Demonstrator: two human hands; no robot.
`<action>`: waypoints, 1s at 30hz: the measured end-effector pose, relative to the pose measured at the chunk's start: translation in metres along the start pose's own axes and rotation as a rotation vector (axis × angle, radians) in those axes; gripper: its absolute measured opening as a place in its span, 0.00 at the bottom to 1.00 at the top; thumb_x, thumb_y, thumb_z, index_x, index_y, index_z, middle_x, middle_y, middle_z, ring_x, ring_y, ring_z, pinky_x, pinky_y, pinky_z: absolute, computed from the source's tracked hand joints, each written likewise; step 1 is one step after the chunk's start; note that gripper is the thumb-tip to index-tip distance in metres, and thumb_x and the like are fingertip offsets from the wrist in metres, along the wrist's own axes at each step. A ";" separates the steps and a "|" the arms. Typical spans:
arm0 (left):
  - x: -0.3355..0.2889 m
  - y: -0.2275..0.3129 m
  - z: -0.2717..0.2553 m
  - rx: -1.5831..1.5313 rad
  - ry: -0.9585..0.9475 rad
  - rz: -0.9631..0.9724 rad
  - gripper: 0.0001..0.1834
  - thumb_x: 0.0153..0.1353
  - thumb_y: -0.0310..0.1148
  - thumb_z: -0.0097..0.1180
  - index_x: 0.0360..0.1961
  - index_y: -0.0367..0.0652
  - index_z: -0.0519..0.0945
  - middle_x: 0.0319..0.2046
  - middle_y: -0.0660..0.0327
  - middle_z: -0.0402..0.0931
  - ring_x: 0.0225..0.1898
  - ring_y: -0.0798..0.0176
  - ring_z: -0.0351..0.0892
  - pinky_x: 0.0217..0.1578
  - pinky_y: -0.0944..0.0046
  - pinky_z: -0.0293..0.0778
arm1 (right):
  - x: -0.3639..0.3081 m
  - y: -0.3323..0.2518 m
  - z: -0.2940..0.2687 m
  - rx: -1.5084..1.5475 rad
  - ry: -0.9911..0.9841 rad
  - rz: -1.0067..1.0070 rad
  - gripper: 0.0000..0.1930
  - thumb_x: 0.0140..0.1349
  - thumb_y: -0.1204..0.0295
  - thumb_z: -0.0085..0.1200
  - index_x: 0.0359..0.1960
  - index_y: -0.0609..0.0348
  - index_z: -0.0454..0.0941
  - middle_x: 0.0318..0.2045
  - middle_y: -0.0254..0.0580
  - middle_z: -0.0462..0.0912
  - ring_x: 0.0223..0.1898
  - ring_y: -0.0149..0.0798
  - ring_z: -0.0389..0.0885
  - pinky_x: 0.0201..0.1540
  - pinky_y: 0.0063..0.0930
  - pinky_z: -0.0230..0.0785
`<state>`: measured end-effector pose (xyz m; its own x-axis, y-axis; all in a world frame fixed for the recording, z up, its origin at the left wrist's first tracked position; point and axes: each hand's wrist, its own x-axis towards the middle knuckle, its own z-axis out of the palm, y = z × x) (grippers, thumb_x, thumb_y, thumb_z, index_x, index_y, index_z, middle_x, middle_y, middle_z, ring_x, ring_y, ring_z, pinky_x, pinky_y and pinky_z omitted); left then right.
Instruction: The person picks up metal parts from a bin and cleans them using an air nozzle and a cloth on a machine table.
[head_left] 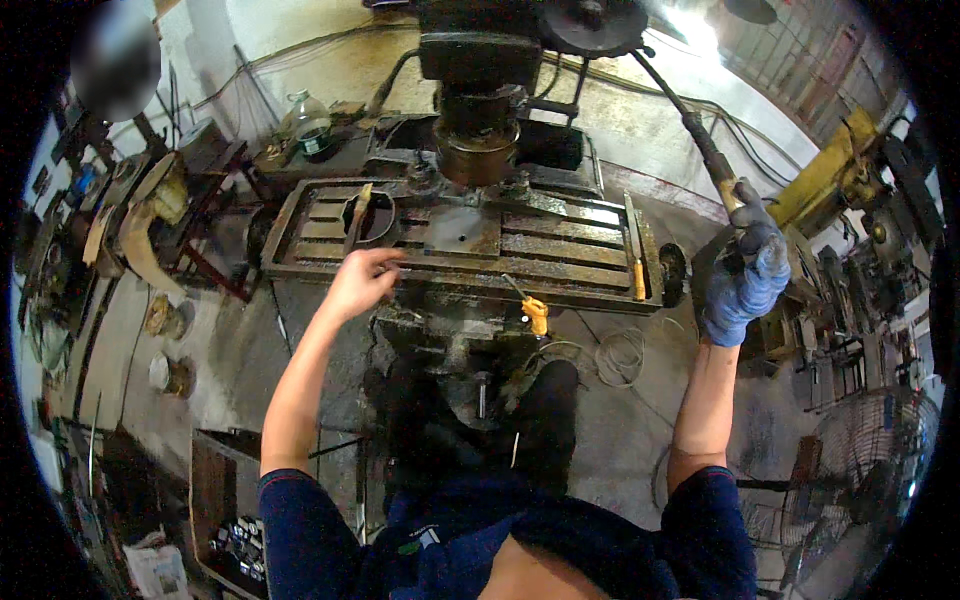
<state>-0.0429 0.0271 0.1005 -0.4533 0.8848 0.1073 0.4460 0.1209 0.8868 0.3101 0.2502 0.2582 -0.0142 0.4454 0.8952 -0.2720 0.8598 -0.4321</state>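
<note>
My bare left hand [365, 279] hovers over the near left edge of the machine table [570, 287]. Its fingers are half curled and a little apart, and nothing shows between them. Just beyond it stands a round dark pot [380, 222] with a brush [358, 212] leaning in it. My right hand [748, 272], in a blue-grey glove, is closed around the end of a long feed lever [708, 150] on the drilling or milling machine [475, 50]. Below the machine's spindle [477, 150], a flat square metal plate [463, 232] with a small hole lies on the slotted table.
A yellow-handled tool [535, 315] sits at the table's front edge, another yellow handle [639, 280] at its right end. A plastic bottle [310, 125] stands behind left. A box of metal parts [238, 545] is lower left, a wire-cage fan [870, 460] lower right.
</note>
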 end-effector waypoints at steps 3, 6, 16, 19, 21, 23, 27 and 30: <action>-0.067 -0.018 -0.046 -0.036 0.084 -0.040 0.17 0.52 0.21 0.45 0.45 0.29 0.73 0.28 0.55 0.78 0.26 0.69 0.76 0.25 0.68 0.73 | -0.004 0.001 0.006 -0.401 -0.039 -0.181 0.14 0.57 0.65 0.47 0.30 0.64 0.77 0.29 0.38 0.79 0.25 0.29 0.70 0.29 0.22 0.61; -0.139 -0.025 -0.086 -0.017 0.314 -0.249 0.18 0.52 0.20 0.44 0.45 0.28 0.73 0.26 0.57 0.77 0.24 0.70 0.75 0.25 0.68 0.72 | -0.014 0.000 -0.007 -0.949 -0.111 -0.211 0.10 0.52 0.78 0.48 0.36 0.63 0.78 0.33 0.37 0.80 0.24 0.28 0.70 0.27 0.18 0.62; -0.442 -0.117 -0.185 0.352 1.000 -0.673 0.16 0.49 0.21 0.45 0.40 0.35 0.77 0.24 0.56 0.78 0.23 0.67 0.76 0.26 0.67 0.71 | -0.014 0.037 -0.036 -0.811 -0.162 -0.542 0.09 0.52 0.82 0.51 0.36 0.66 0.78 0.35 0.45 0.81 0.35 0.38 0.79 0.38 0.27 0.71; -0.496 -0.127 -0.168 0.424 0.813 -1.103 0.16 0.44 0.27 0.51 0.37 0.36 0.79 0.26 0.51 0.79 0.28 0.56 0.79 0.32 0.63 0.72 | -0.013 0.080 -0.069 -0.672 -0.180 -0.529 0.08 0.54 0.77 0.52 0.36 0.63 0.78 0.35 0.41 0.81 0.36 0.35 0.78 0.39 0.24 0.69; -0.560 -0.156 -0.168 0.662 0.662 -1.252 0.18 0.44 0.31 0.55 0.40 0.38 0.78 0.31 0.49 0.79 0.36 0.54 0.79 0.38 0.61 0.72 | -0.014 0.101 -0.080 -0.752 -0.186 -0.601 0.07 0.55 0.75 0.52 0.35 0.63 0.78 0.34 0.40 0.81 0.35 0.35 0.78 0.37 0.24 0.69; -0.535 -0.130 -0.143 0.527 0.792 -1.363 0.21 0.44 0.34 0.57 0.42 0.38 0.77 0.37 0.48 0.77 0.42 0.53 0.77 0.43 0.59 0.71 | -0.018 0.058 -0.048 -0.932 -0.172 -0.620 0.07 0.51 0.82 0.52 0.33 0.67 0.78 0.32 0.45 0.81 0.31 0.39 0.80 0.36 0.24 0.72; -0.542 -0.152 -0.127 0.736 0.831 -1.371 0.22 0.44 0.36 0.57 0.43 0.40 0.76 0.41 0.47 0.75 0.44 0.50 0.75 0.43 0.55 0.71 | -0.021 0.035 -0.027 -1.347 -0.114 -0.485 0.07 0.55 0.78 0.48 0.32 0.65 0.78 0.31 0.43 0.81 0.33 0.38 0.80 0.38 0.26 0.71; -0.544 -0.186 -0.129 0.838 0.609 -1.467 0.17 0.48 0.38 0.55 0.40 0.44 0.75 0.42 0.51 0.75 0.44 0.49 0.75 0.42 0.52 0.72 | -0.006 0.023 -0.029 -0.779 -0.170 -0.594 0.08 0.55 0.77 0.46 0.33 0.61 0.78 0.32 0.44 0.81 0.34 0.39 0.79 0.37 0.29 0.71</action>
<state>0.0215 -0.5347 -0.0651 -0.9033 -0.3931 -0.1718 -0.3958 0.9181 -0.0196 0.3314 0.2746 0.2398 -0.2351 -0.1004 0.9668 0.4270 0.8828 0.1956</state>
